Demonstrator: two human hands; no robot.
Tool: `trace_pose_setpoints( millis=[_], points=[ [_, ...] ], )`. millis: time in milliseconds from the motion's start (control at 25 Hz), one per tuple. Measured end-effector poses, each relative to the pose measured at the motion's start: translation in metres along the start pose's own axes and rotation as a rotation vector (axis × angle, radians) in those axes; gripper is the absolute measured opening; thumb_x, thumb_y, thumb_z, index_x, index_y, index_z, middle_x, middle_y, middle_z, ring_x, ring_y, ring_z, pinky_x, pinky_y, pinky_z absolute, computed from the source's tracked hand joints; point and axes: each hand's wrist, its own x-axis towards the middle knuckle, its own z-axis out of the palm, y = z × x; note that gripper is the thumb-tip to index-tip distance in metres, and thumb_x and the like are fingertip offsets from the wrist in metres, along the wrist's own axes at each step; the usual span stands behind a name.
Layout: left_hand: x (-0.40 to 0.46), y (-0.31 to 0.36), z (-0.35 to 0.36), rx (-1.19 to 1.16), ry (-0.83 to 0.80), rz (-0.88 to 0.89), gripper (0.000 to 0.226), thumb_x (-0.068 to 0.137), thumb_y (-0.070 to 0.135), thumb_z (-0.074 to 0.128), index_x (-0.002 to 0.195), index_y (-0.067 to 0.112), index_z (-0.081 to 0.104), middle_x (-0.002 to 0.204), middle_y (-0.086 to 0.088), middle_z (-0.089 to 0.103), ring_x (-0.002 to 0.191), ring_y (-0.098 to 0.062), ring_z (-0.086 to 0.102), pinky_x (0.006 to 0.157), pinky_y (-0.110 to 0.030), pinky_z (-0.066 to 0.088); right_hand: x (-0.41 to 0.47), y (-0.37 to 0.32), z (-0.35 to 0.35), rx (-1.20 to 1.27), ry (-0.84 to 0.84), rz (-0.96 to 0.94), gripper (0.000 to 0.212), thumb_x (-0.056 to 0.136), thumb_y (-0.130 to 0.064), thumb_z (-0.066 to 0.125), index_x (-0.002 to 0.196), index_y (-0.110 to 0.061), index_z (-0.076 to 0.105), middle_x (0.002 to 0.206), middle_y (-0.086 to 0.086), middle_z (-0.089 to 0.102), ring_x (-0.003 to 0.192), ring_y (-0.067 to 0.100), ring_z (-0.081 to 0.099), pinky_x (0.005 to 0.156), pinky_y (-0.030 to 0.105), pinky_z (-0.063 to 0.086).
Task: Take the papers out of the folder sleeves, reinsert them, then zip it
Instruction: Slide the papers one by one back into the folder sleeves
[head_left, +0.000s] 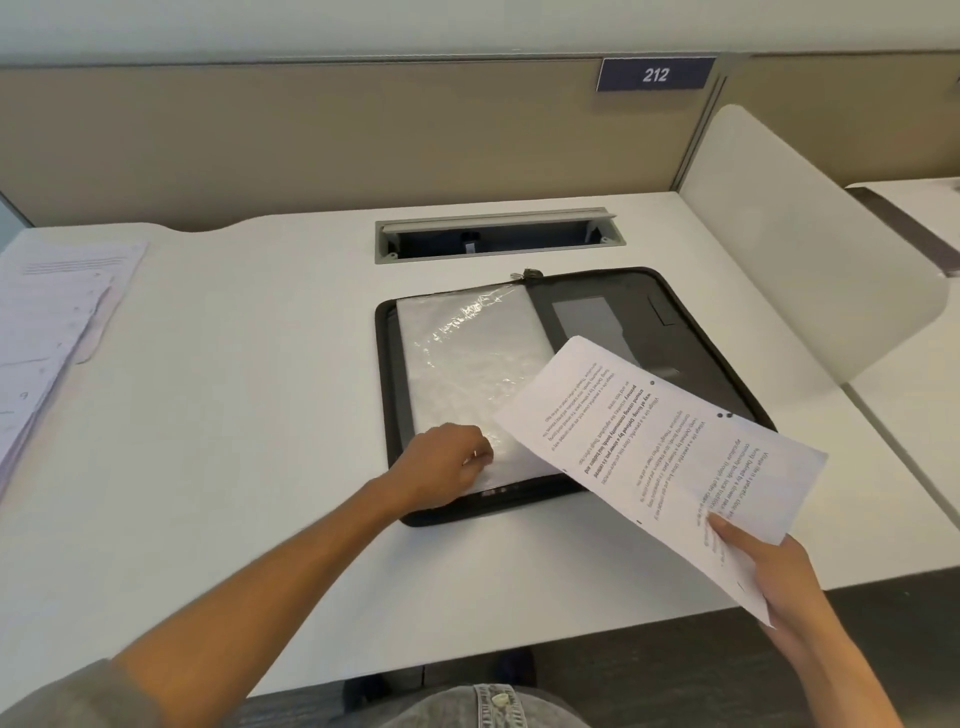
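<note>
Paper (660, 457) pinched in right grip (769, 577) may buckle entering sleeve (462, 374); left grip (447, 462) pinches its near edge.

Two bare forearms, left hand (451, 464) and right hand (768, 571) without rings or watch, grey sleeve (78, 696) pushed up above the left elbow, grey denim jeans (483, 706) with a metal waistband button (500, 699) just right of that sleeve
</note>
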Motion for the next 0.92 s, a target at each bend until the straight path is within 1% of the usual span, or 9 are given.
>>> trace_pose_setpoints(
  millis=[120,200,280,360,440,560,720,800,920],
  points=[
    [0.012,0.008,-0.012,-0.091,0.003,-0.093,0.011,0.09,0.024,0.063,0.092,0.021,0.073,0.093,0.008,0.07,0.085,-0.011,0.063,0.077,-0.034,0.053,-0.004,-0.004,-0.016,0.047,0.002,0.027,0.073,0.059,-0.042,0.078,0.127,-0.025,0.057,0.112,-0.001,0.07,0.111,0.027,0.061,0.078,0.039,0.051],
    [0.019,0.014,-0.019,-0.129,0.003,-0.132,0.004,0.083,0.022,0.073,0.079,0.02,0.072,0.08,0.01,0.068,0.076,-0.009,0.063,0.068,-0.028,0.051,-0.007,-0.005,-0.026,0.017,0.006,0.041,0.082,0.051,-0.052,0.083,0.125,-0.027,0.058,0.111,0.0,0.071,0.106,0.025,0.063,0.078,0.04,0.05],
    [0.027,0.019,-0.026,-0.19,-0.011,-0.182,0.018,0.075,0.021,0.082,0.066,0.02,0.066,0.07,0.01,0.065,0.069,-0.007,0.062,0.062,-0.022,0.045,-0.008,-0.002,-0.037,-0.004,0.027,0.068,0.082,0.053,-0.059,0.083,0.124,-0.026,0.058,0.112,0.004,0.071,0.101,0.028,0.064,0.082,0.044,0.05],
    [0.035,0.022,-0.032,-0.264,-0.029,-0.229,0.027,0.069,0.022,0.087,0.06,0.017,0.062,0.064,0.006,0.063,0.062,-0.008,0.059,0.059,-0.022,0.043,-0.009,-0.001,-0.046,0.006,0.008,0.116,0.061,0.07,-0.04,0.073,0.125,-0.018,0.057,0.117,0.013,0.067,0.1,0.033,0.063,0.085,0.047,0.048],
    [0.042,0.026,-0.038,-0.353,-0.023,-0.252,0.03,0.069,0.024,0.087,0.061,0.013,0.061,0.061,0.004,0.061,0.057,-0.008,0.055,0.054,-0.019,0.042,-0.011,0.001,-0.057,-0.023,-0.022,0.17,0.052,0.077,-0.024,0.074,0.123,-0.008,0.057,0.114,0.019,0.067,0.092,0.033,0.065,0.077,0.043,0.051],
    [0.045,0.032,-0.042,-0.319,0.042,-0.159,0.025,0.078,0.024,0.08,0.069,0.014,0.059,0.07,0.004,0.061,0.062,-0.01,0.054,0.057,-0.02,0.04,-0.021,0.0,-0.062,-0.071,-0.091,0.275,0.076,0.055,-0.033,0.089,0.119,-0.004,0.06,0.096,0.018,0.074,0.07,0.031,0.072,0.054,0.032,0.05],
    [0.042,0.039,-0.04,0.132,-0.01,0.14,0.014,0.094,0.02,0.058,0.087,0.022,0.047,0.083,0.01,0.053,0.072,-0.014,0.049,0.058,-0.022,0.032,-0.031,0.003,-0.057,-0.146,-0.169,0.335,0.113,0.005,-0.051,0.095,0.103,-0.003,0.064,0.09,0.017,0.075,0.069,0.033,0.071,0.053,0.032,0.049],
    [0.042,0.039,-0.039,0.198,-0.008,0.232,0.013,0.096,0.016,0.053,0.089,0.022,0.044,0.084,0.01,0.051,0.067,-0.014,0.045,0.056,-0.024,0.032,-0.036,0.006,-0.051,-0.124,-0.212,0.374,0.098,0.024,-0.037,0.099,0.108,-0.001,0.063,0.093,0.019,0.074,0.067,0.031,0.072,0.049,0.03,0.05],
    [0.039,0.037,-0.036,0.249,-0.027,0.339,0.013,0.095,0.005,0.048,0.094,0.019,0.049,0.095,0.004,0.053,0.061,-0.016,0.043,0.054,-0.025,0.034,-0.044,0.008,-0.034,-0.062,-0.191,0.401,0.054,0.063,-0.01,0.082,0.113,-0.001,0.062,0.094,0.017,0.075,0.073,0.032,0.072,0.053,0.032,0.05]
  ],
)
